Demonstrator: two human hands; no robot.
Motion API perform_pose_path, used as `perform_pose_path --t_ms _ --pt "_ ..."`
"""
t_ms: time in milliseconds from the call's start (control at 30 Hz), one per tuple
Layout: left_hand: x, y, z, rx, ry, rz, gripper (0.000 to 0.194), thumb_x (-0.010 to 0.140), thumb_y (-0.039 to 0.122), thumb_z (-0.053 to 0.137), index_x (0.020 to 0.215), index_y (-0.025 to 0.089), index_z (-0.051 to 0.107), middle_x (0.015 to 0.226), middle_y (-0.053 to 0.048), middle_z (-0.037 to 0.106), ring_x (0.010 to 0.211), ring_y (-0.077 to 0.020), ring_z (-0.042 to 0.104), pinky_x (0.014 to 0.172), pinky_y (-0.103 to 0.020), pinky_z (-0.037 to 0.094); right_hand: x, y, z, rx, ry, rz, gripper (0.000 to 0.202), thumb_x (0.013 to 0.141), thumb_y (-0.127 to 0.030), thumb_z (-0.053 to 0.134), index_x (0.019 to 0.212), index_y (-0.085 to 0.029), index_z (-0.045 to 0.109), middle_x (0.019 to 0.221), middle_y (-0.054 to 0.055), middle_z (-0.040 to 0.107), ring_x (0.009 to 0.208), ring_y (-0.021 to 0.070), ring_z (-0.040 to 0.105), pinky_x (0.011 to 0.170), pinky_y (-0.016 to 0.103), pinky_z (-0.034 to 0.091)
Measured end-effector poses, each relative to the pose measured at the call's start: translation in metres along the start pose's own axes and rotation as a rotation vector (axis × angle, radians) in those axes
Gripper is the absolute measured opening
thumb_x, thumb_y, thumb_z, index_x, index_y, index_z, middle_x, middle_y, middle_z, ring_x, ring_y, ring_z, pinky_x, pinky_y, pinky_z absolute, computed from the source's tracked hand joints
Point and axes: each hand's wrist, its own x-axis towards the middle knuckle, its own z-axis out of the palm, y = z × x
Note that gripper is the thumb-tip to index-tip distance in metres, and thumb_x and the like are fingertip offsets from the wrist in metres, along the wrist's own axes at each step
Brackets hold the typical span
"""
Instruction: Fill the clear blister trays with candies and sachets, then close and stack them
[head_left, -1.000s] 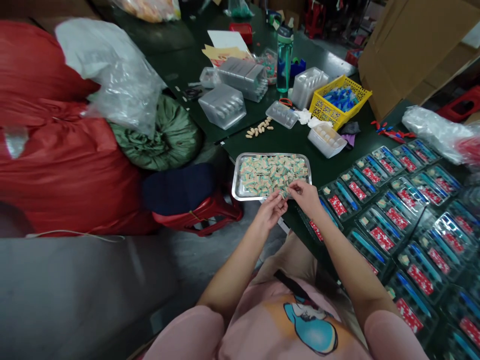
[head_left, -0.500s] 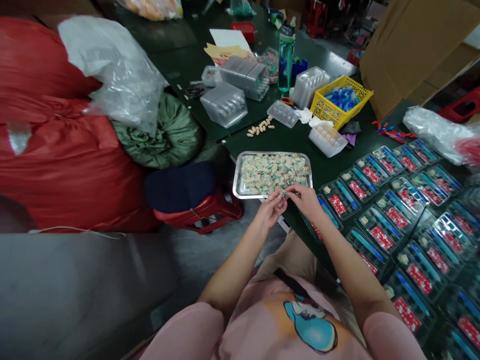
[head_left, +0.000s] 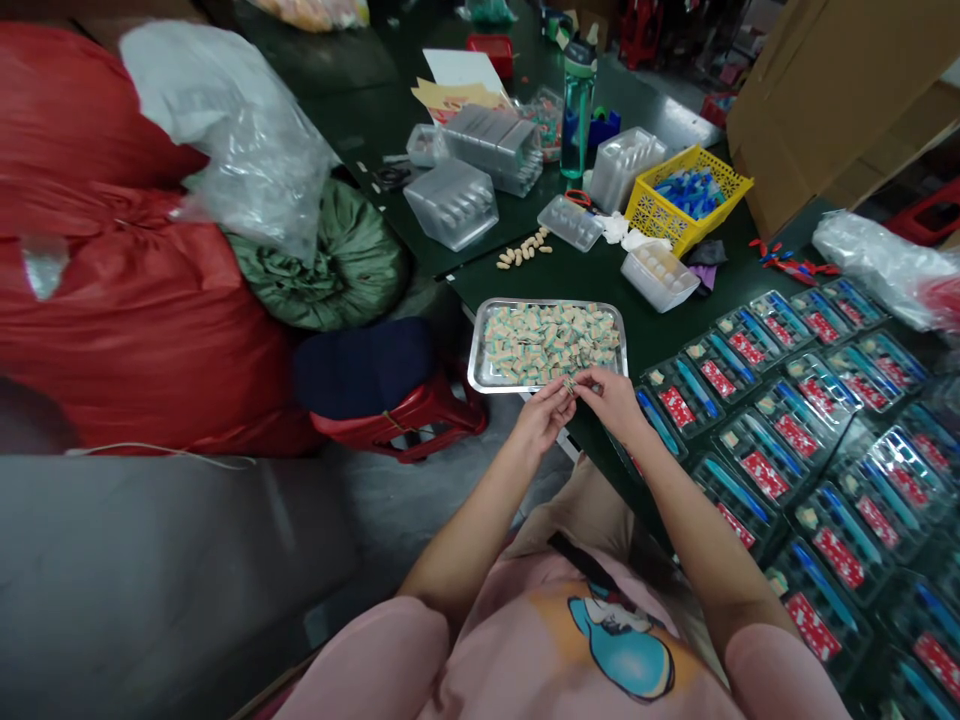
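Note:
A metal tray (head_left: 474, 372) near the table's edge holds a heap of small square beige-and-teal pieces (head_left: 551, 335). Just in front of its near rim my hands meet fingertip to fingertip. My left hand (head_left: 546, 412) is closed, pinching a small beige-and-teal piece (head_left: 568, 385) of the same look as those in the heap. The thumb and fingers of my right hand (head_left: 606, 398) grip that piece from the other side. Its details are too small to make out, and the fingers partly cover it.
Rows of clear blister trays (head_left: 761, 470) with blue pens and red cards cover the table's right side. Behind the tray lie peanut-shaped pieces (head_left: 525, 250), stacked plastic trays (head_left: 451, 205), a bottle (head_left: 577, 110) and a yellow basket (head_left: 690, 200). A red stool (head_left: 397, 425) stands at left.
The camera view has shifted slightly. My hands stay together in front of the tray, the fingers moving a little around the small piece.

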Motion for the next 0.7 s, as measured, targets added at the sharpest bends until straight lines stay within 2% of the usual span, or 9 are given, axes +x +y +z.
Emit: perform_pose_path --t_ms 333,467,533,633,700 --pt "-0.003 0.002 0.004 0.047 0.043 0.036 0.025 0.073 0.0 0.075 0.094 0.013 0.07 0.077 -0.004 0.072 0.069 -0.0106 0.069 0.069 -0.02 0.054 -0.003 0.002 0.004 -0.019 0.007 0.005 0.012 0.088 -0.019 0.058 0.091 -0.02 0.07 0.09 0.003 0.073 0.083 0.0162 0.065 0.079 0.028 0.048" --pt "-0.006 0.005 0.003 0.175 0.159 0.085 0.025 0.072 0.001 0.074 0.091 0.017 0.069 0.069 0.0 0.07 0.06 -0.0091 0.066 0.068 -0.02 0.056 -0.009 -0.008 0.008 -0.017 0.047 0.013 0.006 0.088 -0.026 0.067 0.086 -0.021 0.068 0.086 0.001 0.07 0.082 0.0154 0.063 0.08 0.026 0.048" --pt "-0.004 0.004 0.005 0.262 0.19 0.127 0.026 0.073 0.002 0.073 0.092 0.019 0.069 0.068 0.002 0.069 0.059 -0.0085 0.065 0.067 -0.02 0.057 -0.012 -0.01 0.006 -0.006 0.06 0.024 0.01 0.084 -0.029 0.072 0.088 -0.021 0.068 0.086 -0.001 0.069 0.083 0.0143 0.062 0.081 0.025 0.048" --pt "0.004 -0.005 0.019 0.325 0.136 0.208 0.026 0.071 0.001 0.071 0.089 0.019 0.068 0.07 0.004 0.069 0.063 -0.0083 0.066 0.069 -0.019 0.058 -0.018 0.0 -0.007 0.038 0.149 0.065 0.014 0.085 -0.03 0.072 0.095 -0.023 0.066 0.09 -0.007 0.068 0.086 0.0106 0.062 0.083 0.02 0.048" --pt "0.003 -0.02 0.034 0.39 0.064 0.231 0.027 0.069 0.004 0.075 0.09 0.019 0.068 0.077 0.003 0.07 0.07 -0.0092 0.067 0.071 -0.019 0.057 -0.031 0.009 -0.021 0.093 0.216 0.101 0.016 0.085 -0.029 0.072 0.097 -0.022 0.065 0.087 -0.009 0.066 0.083 0.0089 0.061 0.081 0.019 0.047"
